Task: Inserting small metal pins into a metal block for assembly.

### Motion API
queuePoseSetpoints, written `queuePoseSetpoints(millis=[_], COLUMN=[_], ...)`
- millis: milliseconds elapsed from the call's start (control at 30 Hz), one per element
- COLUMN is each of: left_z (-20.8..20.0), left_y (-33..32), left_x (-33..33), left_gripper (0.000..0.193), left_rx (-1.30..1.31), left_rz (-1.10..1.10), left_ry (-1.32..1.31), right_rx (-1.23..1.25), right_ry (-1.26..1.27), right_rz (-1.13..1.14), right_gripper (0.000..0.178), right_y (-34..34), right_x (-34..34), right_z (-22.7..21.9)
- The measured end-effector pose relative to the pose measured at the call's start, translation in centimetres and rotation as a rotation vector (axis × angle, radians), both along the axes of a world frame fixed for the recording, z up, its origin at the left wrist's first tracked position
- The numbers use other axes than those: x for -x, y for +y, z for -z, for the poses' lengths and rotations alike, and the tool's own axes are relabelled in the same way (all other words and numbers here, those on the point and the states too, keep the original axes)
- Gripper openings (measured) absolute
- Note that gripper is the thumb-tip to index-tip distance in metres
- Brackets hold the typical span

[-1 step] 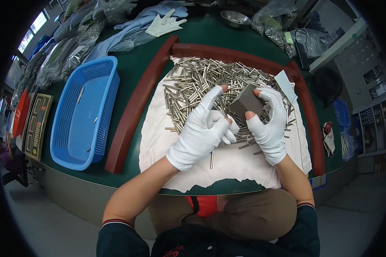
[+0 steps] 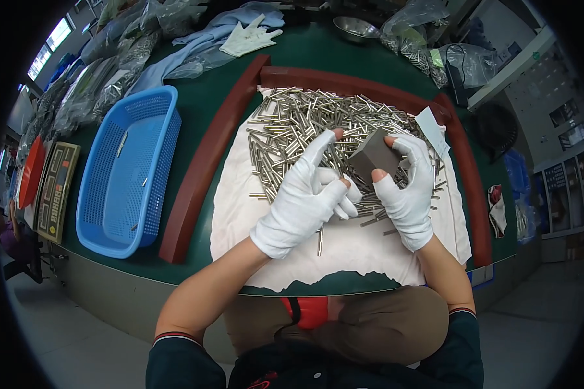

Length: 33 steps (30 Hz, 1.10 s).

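In my right hand point(image 2: 405, 194) is a dark grey-brown rectangular block point(image 2: 376, 154), gripped between thumb and fingertips above a heap of short shiny metal pins point(image 2: 282, 152). My left hand point(image 2: 305, 201) is just left of the block, at the heap's near side. Its index finger points forward, while the thumb and other fingers curl in; whatever they hold is hidden. One loose metal pin point(image 2: 320, 241) shows below that hand; I cannot tell whether it is held or lies on the white cloth point(image 2: 240, 240). Both hands wear white gloves with some fingertips bare.
Red-brown wooden rails point(image 2: 198, 175) frame the cloth on three sides. Left of them stands a blue plastic basket point(image 2: 87, 220) with a few pins in it. A paper slip point(image 2: 431, 129) lies at the heap's right. Farther back are a white glove point(image 2: 250, 37) and a metal bowl point(image 2: 357, 27).
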<state>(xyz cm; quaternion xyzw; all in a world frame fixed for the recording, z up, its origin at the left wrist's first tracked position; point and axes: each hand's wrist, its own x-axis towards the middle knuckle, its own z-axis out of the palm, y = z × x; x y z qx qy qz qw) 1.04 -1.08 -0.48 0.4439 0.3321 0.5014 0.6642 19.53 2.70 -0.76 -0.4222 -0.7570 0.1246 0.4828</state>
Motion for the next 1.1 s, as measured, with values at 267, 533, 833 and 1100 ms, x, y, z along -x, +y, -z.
queuePoseSetpoints(millis=[267,533,833,1100], left_z=[0.2,0.1,0.2,0.8], left_y=[0.4,0.7,0.4,0.5], left_x=[0.5,0.7,0.1,0.0], left_gripper=[0.070,0.073,0.071,0.072], left_rx=[0.033,0.087,0.020,-0.064], left_rz=[0.030,0.060,0.028,-0.024], left_ry=[-0.002,-0.016,0.042,0.022], right_rx=[0.072,0.113,0.055,0.033], right_ry=[0.032,0.098,0.009,-0.025], right_rz=[-0.073,-0.062,-0.083,-0.119], right_gripper=[0.044,0.044,0.043,0.043], right_y=[-0.7,-0.3,-0.4,-0.7], right_x=[0.6,0.6,1.0,1.2], right_z=[-0.3,0.3,0.2,-0.4])
